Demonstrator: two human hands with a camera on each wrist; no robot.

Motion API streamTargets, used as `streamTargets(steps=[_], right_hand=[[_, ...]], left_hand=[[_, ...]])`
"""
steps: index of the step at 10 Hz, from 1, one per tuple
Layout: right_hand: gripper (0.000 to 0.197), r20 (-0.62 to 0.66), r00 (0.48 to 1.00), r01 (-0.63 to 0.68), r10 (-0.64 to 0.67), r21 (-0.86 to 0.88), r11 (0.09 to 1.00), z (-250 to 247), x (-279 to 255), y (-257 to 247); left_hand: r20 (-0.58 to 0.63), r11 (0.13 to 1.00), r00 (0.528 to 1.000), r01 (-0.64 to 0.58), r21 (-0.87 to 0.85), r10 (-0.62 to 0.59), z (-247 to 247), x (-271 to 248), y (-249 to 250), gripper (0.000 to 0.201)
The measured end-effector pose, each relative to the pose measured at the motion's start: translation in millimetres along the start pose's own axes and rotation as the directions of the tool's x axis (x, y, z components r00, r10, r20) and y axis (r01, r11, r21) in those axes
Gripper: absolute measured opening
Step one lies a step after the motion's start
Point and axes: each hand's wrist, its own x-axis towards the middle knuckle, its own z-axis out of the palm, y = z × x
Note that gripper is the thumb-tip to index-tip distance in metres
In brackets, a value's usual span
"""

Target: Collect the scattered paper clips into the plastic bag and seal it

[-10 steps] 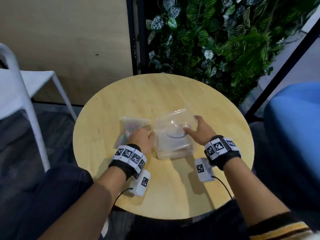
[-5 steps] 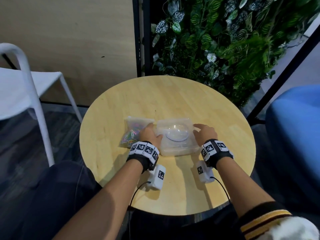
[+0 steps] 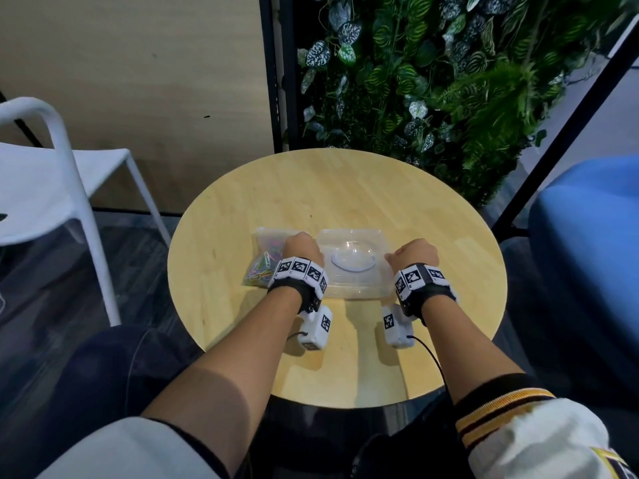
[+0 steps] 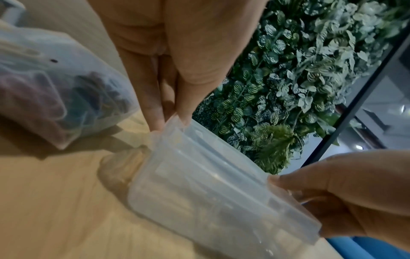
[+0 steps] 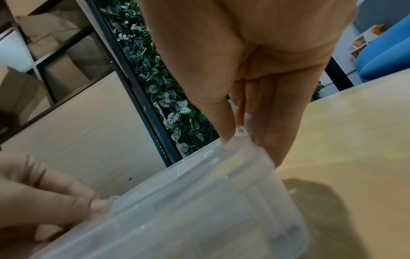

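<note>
A clear plastic bag [image 3: 264, 262] full of coloured paper clips lies on the round wooden table [image 3: 345, 188], left of centre. Next to it on the right stands a clear plastic container [image 3: 352, 267] with a domed lid. My left hand [image 3: 301, 248] pinches the container's left rim, thumb and fingers [image 4: 155, 115] closing on its corner. My right hand [image 3: 411, 252] pinches the right rim, where its fingertips [image 5: 228, 133] meet the edge. In the left wrist view the bag [image 4: 55, 98] bulges just behind my left hand. I see no loose clips on the table.
A white chair [image 3: 58, 188] stands to the left of the table and a blue seat [image 3: 587, 236] to the right. A wall of green leaves [image 3: 432, 81] and a black frame post [image 3: 273, 81] rise behind the table. My legs sit under its near edge.
A second ago the container's lid was tilted up under my right hand. Now the lid lies flat, and both hands have moved to the container's two sides.
</note>
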Motion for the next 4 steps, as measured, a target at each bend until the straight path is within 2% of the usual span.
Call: streamTargets(steps=[1, 2, 3, 4], right_hand=[[0.033, -0.003, 0.998, 0.055, -0.056, -0.178, 0.982, -1.6, -1.8, -13.4], [0.03, 0.08, 0.992, 0.117, -0.093, -0.393, 0.912, -5.0, 11.2, -23.6], [0.035, 0.193, 0.975, 0.172, -0.109, -0.346, 0.922, -18.8, 54.8, -51.9], [0.033, 0.299, 0.947, 0.197, -0.121, -0.236, 0.952, -60.2, 92.5, -117.5]], left_hand=[[0.004, 0.999, 1.0, -0.002, -0.041, 0.002, -0.7, 2.5, -3.6, 0.016], [0.04, 0.997, 0.999, -0.022, -0.08, 0.025, 2.1, 9.2, -10.6, 0.014], [0.073, 0.989, 0.996, -0.033, -0.146, 0.044, -13.2, 33.2, -18.7, 0.019], [0.065, 0.952, 0.997, -0.026, -0.305, 0.048, -43.5, 69.2, -23.8, 0.029]])
